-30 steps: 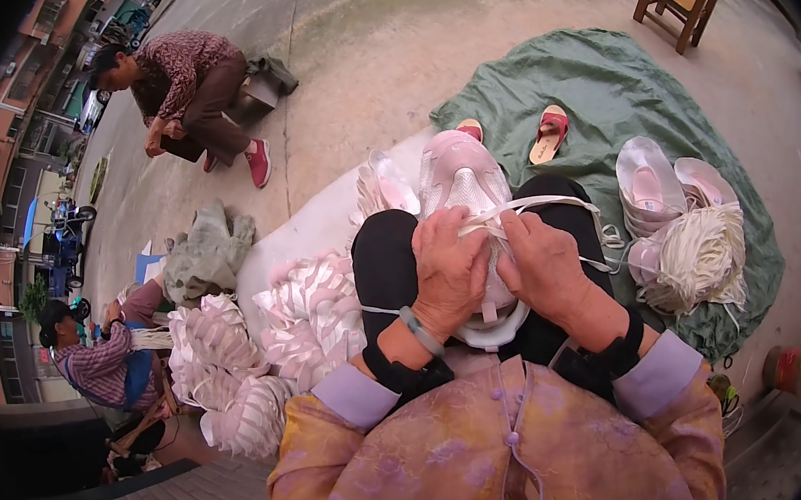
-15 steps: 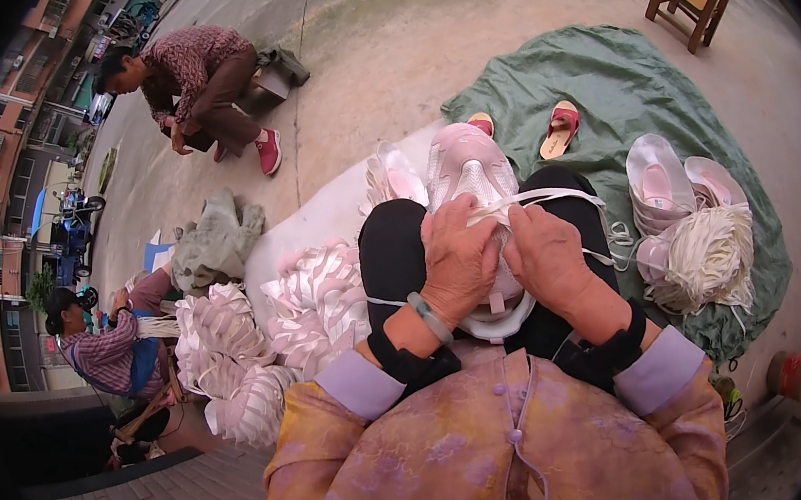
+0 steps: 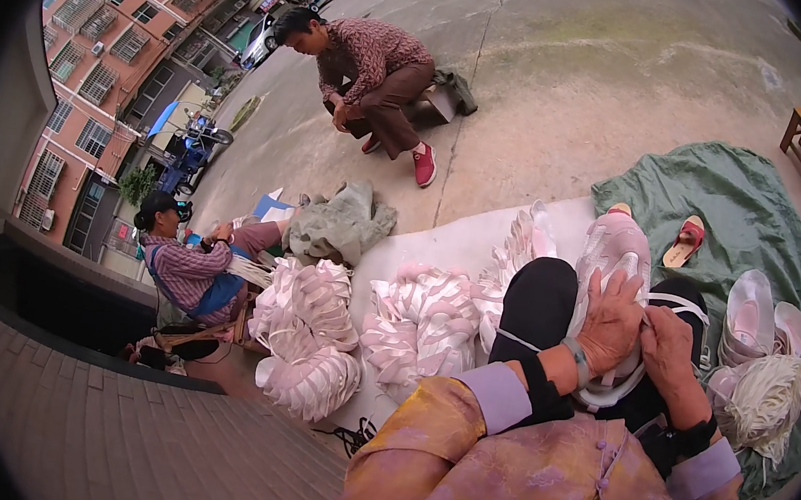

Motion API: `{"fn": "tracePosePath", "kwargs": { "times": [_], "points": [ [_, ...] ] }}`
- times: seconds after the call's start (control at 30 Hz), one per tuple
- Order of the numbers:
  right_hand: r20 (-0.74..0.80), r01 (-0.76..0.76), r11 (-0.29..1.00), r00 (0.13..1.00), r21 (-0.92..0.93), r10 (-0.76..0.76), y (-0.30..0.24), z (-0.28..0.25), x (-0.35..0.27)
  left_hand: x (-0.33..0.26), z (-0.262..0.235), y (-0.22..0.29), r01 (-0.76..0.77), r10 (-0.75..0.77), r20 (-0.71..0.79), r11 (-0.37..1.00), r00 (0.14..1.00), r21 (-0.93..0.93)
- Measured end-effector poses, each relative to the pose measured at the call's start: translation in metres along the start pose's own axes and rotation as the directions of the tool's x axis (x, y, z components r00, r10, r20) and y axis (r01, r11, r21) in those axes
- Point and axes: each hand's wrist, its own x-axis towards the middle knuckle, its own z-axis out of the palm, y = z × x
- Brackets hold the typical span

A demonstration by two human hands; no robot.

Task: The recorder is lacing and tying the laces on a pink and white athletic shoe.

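Observation:
A pale pink and white sneaker point(image 3: 614, 241) rests between my knees, its toe pointing away from me. My left hand point(image 3: 611, 321) lies over the lacing area, fingers stretched out and apart on the upper. Close by, at the shoe's right side, my right hand point(image 3: 668, 354) has its fingertips pinched together, apparently on the white shoelace point(image 3: 680, 304) that runs across my right knee. The pinch itself is partly hidden. My hands cover most of the shoe's tongue and eyelets.
Stacks of pink-white shoes point(image 3: 420, 328) and more shoe piles point(image 3: 308, 338) stand left on a white sheet point(image 3: 460, 242). Shoes with a bundle of white laces point(image 3: 768, 406) and red slippers point(image 3: 686, 243) are on a green tarp point(image 3: 720, 186). Two people point(image 3: 374, 81) sit at left.
The view has swung left, shifting the scene rightward. Both hands were pinching the raised lace; now my left hand lies spread on the shoe and my right is at its side.

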Motion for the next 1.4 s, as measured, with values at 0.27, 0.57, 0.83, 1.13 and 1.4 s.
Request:
{"fn": "tracePosePath", "kwargs": {
  "times": [0.27, 0.57, 0.83, 1.13, 1.4],
  "points": [
    [-0.021, -0.064, 0.996, 0.998, 0.063, 0.066, -0.003, 0.004, 0.001, 0.004, 0.002, 0.003, 0.053, -0.048, 0.044, 0.99, 0.998, -0.131],
    [-0.087, -0.007, 1.0, 0.996, 0.0, 0.007, 0.014, -0.004, -0.018, -0.051, -0.111, -0.061, 0.132, -0.119, -0.079, 0.974, 0.99, 0.186],
    [-0.102, 0.035, 0.997, 0.994, -0.072, -0.043, -0.013, 0.012, -0.006, -0.213, -0.189, -0.23, 0.506, -0.494, -0.204, 0.618, 0.845, 0.602],
    [-0.179, -0.186, 0.979, 0.964, 0.082, 0.198, 0.026, -0.001, 0.002, -0.072, -0.09, -0.107, 0.26, -0.264, -0.015, 0.958, 0.965, -0.123],
    [0.06, 0.06, 0.998, 0.996, 0.036, -0.062, 0.024, 0.005, 0.035, -0.015, -0.057, -0.042, -0.011, 0.025, 0.053, 0.968, 0.998, -0.249]
  ]
}}
